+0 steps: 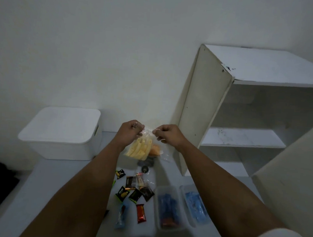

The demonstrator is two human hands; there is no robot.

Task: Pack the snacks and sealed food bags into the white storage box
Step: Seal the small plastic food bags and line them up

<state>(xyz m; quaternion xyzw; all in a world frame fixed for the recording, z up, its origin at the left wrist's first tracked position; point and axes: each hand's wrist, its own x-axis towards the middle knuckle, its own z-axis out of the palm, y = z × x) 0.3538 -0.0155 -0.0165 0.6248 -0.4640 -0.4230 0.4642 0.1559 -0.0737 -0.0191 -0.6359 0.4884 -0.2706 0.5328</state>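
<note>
A clear plastic bag of yellow pasta tubes [139,150] hangs in the air above the table. My left hand [131,132] and my right hand [167,135] both pinch its top edge, one at each end. The white storage box [62,132] stands at the table's back left with its lid on. Behind the held bag lies another clear bag with an orange item [155,150]. Several small snack packets [136,189] lie scattered on the table between my forearms, among them a red bar [141,213] and a blue packet [121,217].
Two clear tubs with blue contents [168,208] [195,206] sit at the front right of the table. A white shelf unit [242,111] with its door swung open stands to the right. A small dark round object [145,169] lies beyond the packets.
</note>
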